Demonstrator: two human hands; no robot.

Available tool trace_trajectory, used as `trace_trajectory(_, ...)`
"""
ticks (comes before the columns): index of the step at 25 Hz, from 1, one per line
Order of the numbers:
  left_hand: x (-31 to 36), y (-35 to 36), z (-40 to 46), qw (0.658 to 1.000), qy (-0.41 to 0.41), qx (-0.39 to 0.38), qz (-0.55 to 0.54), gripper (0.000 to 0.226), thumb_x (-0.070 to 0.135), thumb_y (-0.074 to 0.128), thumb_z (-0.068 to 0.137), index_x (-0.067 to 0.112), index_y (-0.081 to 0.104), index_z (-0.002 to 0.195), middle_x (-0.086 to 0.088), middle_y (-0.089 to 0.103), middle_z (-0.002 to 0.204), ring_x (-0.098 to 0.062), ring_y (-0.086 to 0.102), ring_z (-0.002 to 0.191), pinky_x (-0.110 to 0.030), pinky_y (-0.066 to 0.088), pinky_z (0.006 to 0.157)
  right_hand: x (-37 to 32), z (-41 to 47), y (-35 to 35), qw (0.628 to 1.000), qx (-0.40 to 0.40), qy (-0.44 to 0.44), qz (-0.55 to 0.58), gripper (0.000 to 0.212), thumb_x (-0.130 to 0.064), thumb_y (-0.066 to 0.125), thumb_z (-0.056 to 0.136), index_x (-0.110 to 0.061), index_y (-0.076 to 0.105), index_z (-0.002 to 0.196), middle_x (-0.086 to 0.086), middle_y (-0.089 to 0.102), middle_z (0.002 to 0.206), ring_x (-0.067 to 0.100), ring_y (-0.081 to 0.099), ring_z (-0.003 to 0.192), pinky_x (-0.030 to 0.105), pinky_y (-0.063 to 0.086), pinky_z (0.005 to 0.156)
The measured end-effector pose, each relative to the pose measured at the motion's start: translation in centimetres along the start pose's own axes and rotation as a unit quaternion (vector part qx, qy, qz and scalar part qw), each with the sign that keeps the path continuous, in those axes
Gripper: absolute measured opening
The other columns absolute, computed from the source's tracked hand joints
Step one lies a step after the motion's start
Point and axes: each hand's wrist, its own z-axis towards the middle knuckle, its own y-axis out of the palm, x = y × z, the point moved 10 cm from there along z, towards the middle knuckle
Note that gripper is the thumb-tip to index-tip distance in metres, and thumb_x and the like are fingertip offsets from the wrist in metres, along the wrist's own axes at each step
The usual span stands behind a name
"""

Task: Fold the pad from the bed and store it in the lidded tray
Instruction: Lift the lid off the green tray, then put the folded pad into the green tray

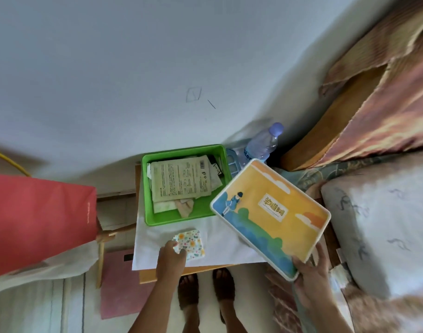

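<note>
- Green tray (181, 221): smooth plastic.
- Lid (270, 217): glossy, printed.
- Folded pad (190, 243): soft floral cloth.
- Bottle (262, 145): clear plastic.
- Surface (155, 276): wood under a white matt sheet (224, 246).

- The left hand (173, 252) is stretched forward, palm down, its fingers (179, 250) curled closed in a pinch.
- The right hand (311, 272) is raised at the right, fingers wrapped in a grip.

Plain pale wall (157, 56) with faint pencil marks beyond both hands, wooden bedside table (181, 275) under a white cloth (224, 246) beneath them, bed (378, 224) with patterned sheet on the right-hand side, pale floor (49, 308) and pink mat (119, 284) on the left-hand side.
</note>
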Motion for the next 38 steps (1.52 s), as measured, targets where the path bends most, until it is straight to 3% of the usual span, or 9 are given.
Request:
trace_trajectory(3,0.3,1.0,-0.2,0.998,-0.012,0.026,0.06,0.048,0.018,0.061,0.087,0.007,0.046,0.132,-0.023,0.049,0.13,-0.04,0.053,0.116,-0.048,0.049,0.094,2.6,0.1,-0.9,0.998,0.035,0.003,0.058,0.071,0.017,0.046,0.086,-0.042,0.046,0.126,0.001,0.062,0.126,0.037,0.056,0.118,0.057,0.054,0.08)
trace_trajectory(6,1.1,0.9,-0.4,0.99,-0.007,0.066,0.125,0.053,0.023,0.066,0.085,0.008,0.044,0.131,-0.022,0.047,0.127,-0.04,0.05,0.116,-0.05,0.048,0.09,5.2,0.3,-2.1,0.992,0.082,0.034,0.087,0.058,0.013,0.048,0.088,-0.032,0.045,0.124,0.011,0.054,0.133,0.038,0.054,0.12,0.054,0.052,0.086)
trace_trajectory(9,1.7,1.1,0.0,0.984,0.016,0.082,0.159,0.056,0.025,0.068,0.084,0.01,0.044,0.132,-0.022,0.046,0.127,-0.039,0.048,0.117,-0.05,0.047,0.09,6.7,0.6,-2.1,0.989,0.094,0.035,0.109,0.053,0.015,0.045,0.089,-0.016,0.04,0.131,0.016,0.054,0.128,0.039,0.055,0.116,0.047,0.056,0.077)
trace_trajectory(15,2.5,1.7,1.1,0.972,0.078,0.083,0.205,0.057,0.029,0.069,0.083,0.013,0.047,0.133,-0.019,0.047,0.129,-0.037,0.046,0.117,-0.048,0.046,0.088,8.5,1.0,-0.8,0.967,0.147,0.051,0.204,0.056,0.016,0.043,0.09,-0.017,0.036,0.135,0.007,0.061,0.106,0.022,0.062,0.089,0.037,0.06,0.062)
trace_trajectory(19,2.3,1.8,1.6,0.97,0.086,0.073,0.216,0.061,0.03,0.071,0.081,0.015,0.047,0.134,-0.019,0.047,0.13,-0.037,0.046,0.119,-0.048,0.045,0.09,9.5,1.1,-1.4,0.956,0.182,0.056,0.221,0.056,0.014,0.042,0.091,-0.019,0.035,0.136,0.011,0.055,0.123,0.02,0.061,0.088,0.042,0.055,0.068)
trace_trajectory(26,2.4,2.3,1.9,0.969,0.081,0.068,0.225,0.06,0.033,0.075,0.077,0.012,0.05,0.127,-0.02,0.048,0.124,-0.039,0.052,0.113,-0.047,0.046,0.088,10.6,1.7,-1.2,0.975,0.135,0.14,0.105,0.059,0.003,0.06,0.087,-0.024,0.038,0.134,0.006,0.062,0.116,0.026,0.064,0.094,0.046,0.051,0.084)
trace_trajectory(29,2.4,2.3,1.8,0.969,0.083,0.069,0.221,0.06,0.032,0.075,0.077,0.011,0.05,0.127,-0.021,0.048,0.123,-0.039,0.052,0.113,-0.047,0.047,0.088,10.9,2.0,-1.2,0.975,0.126,0.163,0.086,0.064,-0.004,0.065,0.086,-0.025,0.033,0.138,0.009,0.058,0.13,0.031,0.063,0.102,0.052,0.047,0.096)
trace_trajectory(32,2.3,2.3,1.7,0.97,0.083,0.069,0.216,0.059,0.032,0.075,0.077,0.009,0.049,0.125,-0.02,0.048,0.123,-0.038,0.053,0.112,-0.047,0.047,0.087,11.4,1.2,-1.4,0.97,0.124,0.201,0.054,0.069,-0.019,0.066,0.087,-0.023,0.027,0.143,0.01,0.052,0.139,0.03,0.057,0.108,0.056,0.035,0.108)
trace_trajectory(38,1.4,1.9,1.1,0.983,0.057,0.05,0.169,0.047,0.026,0.07,0.083,0.008,0.051,0.122,-0.017,0.055,0.122,-0.037,0.057,0.11,-0.044,0.044,0.089,12.0,-2.6,-1.5,0.956,0.08,0.281,0.007,0.054,-0.04,0.061,0.087,-0.022,0.043,0.135,0.012,0.038,0.138,0.026,0.036,0.134,0.051,0.03,0.11)
